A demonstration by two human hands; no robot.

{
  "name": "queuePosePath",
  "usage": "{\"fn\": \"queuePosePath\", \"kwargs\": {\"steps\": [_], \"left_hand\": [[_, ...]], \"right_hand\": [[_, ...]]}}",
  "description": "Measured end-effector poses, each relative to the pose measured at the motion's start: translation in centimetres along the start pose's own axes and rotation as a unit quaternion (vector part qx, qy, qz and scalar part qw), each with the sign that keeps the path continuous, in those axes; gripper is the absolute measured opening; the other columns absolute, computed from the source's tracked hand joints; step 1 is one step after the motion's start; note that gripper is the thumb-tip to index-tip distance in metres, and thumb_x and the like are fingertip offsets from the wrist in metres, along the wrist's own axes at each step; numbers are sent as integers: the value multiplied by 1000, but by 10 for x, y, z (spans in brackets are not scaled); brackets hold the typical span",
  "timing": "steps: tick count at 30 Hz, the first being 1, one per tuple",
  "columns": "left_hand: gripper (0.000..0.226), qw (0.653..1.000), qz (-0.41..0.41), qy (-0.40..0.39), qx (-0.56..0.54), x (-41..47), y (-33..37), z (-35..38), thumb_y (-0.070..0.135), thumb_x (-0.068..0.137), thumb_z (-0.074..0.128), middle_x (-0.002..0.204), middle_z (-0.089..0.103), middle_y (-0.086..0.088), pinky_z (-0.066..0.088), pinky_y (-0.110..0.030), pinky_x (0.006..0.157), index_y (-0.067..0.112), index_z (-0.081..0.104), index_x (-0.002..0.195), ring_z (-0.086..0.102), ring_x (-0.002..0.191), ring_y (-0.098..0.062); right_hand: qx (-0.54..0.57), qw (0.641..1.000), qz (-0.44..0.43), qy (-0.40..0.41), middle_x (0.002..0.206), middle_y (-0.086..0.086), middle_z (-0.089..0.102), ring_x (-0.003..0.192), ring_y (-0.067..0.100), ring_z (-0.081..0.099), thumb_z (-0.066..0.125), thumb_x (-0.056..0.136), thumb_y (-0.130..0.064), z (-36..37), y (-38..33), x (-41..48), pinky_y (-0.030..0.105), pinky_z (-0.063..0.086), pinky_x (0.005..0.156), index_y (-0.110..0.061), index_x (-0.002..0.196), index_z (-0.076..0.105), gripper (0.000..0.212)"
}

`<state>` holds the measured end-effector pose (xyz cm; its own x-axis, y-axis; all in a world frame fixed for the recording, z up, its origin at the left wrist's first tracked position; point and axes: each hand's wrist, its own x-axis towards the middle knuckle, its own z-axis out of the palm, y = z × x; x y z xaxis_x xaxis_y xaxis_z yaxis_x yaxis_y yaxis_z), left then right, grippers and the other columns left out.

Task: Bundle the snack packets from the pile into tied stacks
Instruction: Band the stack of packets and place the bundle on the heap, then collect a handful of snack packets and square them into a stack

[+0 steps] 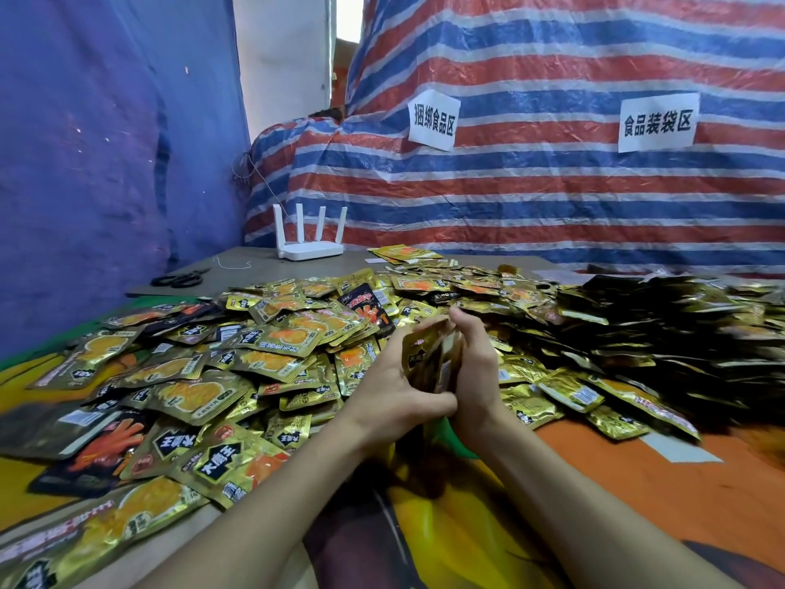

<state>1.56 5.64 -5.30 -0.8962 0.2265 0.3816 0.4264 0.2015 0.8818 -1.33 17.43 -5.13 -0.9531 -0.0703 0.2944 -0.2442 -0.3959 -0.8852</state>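
Currently the task stands at an early stage, judged from the layout. The left hand [395,391] and the right hand [478,367] hold a small stack [429,359] of gold packets on edge between them, above the near edge of the pile [276,346], roughly at the centre of the view. The left fingers curl round the stack's left face, with the thumb at its near edge; the right palm and fingers close against its right face. No tie is visible round this stack, so it counts as gathered, not bound. The pile of loose snack packets covers most of the table [637,461], from the near left to the far right, where a darker heap [658,325] lies; whether that heap holds finished bundles cannot be told. No tied stack is plainly visible anywhere. A loose length of string [231,263] and a pair of scissors [180,277] lie at the far left of the table, well apart from the hands, near a white router [308,244]. Left to do: bind the held stack, then repeat for the bulk of the pile.
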Motion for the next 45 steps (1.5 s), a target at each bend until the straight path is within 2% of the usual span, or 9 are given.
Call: {"fn": "queuePosePath", "kwargs": {"steps": [7,12,16,22,25,30,34,41,45], "left_hand": [[71,998,-16,-56,-17,-2,-4,-10,-8,76,81,115,67,-9,53,-18,78,3,45,135,70,99,-7],[82,995,-29,-46,-79,-4,1,-9,16,63,87,126,68,-8,54,-40,100,10,52,137,67,116,-19],[67,995,8,-27,-96,-2,-2,-3,1,67,84,114,75,-3,55,-24,88,14,61,129,71,108,-18],[45,992,23,12,-121,-4,-4,3,9,66,62,83,71,-14,56,-25,69,-1,66,110,69,79,-20],[47,989,49,54,-127,-2,-6,3,7,68,54,92,63,-32,57,-34,67,-10,55,112,65,82,-41],[51,984,124,96,-80,0,0,3,2,72,56,84,59,-9,58,-47,65,20,40,117,61,82,-37],[89,987,152,40,-27,-2,1,6,-4,72,64,106,56,-31,50,-67,76,40,30,141,62,89,-49],[77,973,227,46,2,-7,2,18,2,79,65,93,56,-2,55,-31,75,41,43,141,59,83,-23],[67,971,240,1,22,-11,1,26,11,83,67,96,58,17,52,-21,73,47,44,135,62,85,-14]], "right_hand": [[-39,999,29,-16,97,15,77,94,31,75,50,85,-70,1,2,-2,36,59,77,-12,89,81,65],[-55,995,64,44,115,28,70,113,45,65,33,98,-68,1,-2,-2,52,52,102,1,113,71,81],[-3,996,90,23,94,16,76,84,29,74,35,98,-66,-1,-2,-1,33,60,73,-6,96,74,72],[-8,993,121,-3,82,9,74,71,18,70,35,103,-59,-6,3,5,33,52,70,-15,87,79,65],[-72,990,121,-5,93,7,75,82,15,66,44,103,-49,0,6,4,29,46,68,-11,110,73,49],[-203,979,1,7,94,6,70,73,1,68,54,102,-19,2,-6,3,18,52,58,-4,107,68,21],[-285,957,-45,14,91,9,72,76,11,69,61,98,-14,-1,-32,-4,26,57,68,-5,103,68,13],[-512,859,8,20,90,2,71,78,17,68,65,93,-22,-56,-84,-30,27,50,61,-16,97,69,8],[-652,749,76,87,81,4,72,75,19,67,68,84,-17,-114,-125,-52,31,54,65,-14,86,74,8]]}}
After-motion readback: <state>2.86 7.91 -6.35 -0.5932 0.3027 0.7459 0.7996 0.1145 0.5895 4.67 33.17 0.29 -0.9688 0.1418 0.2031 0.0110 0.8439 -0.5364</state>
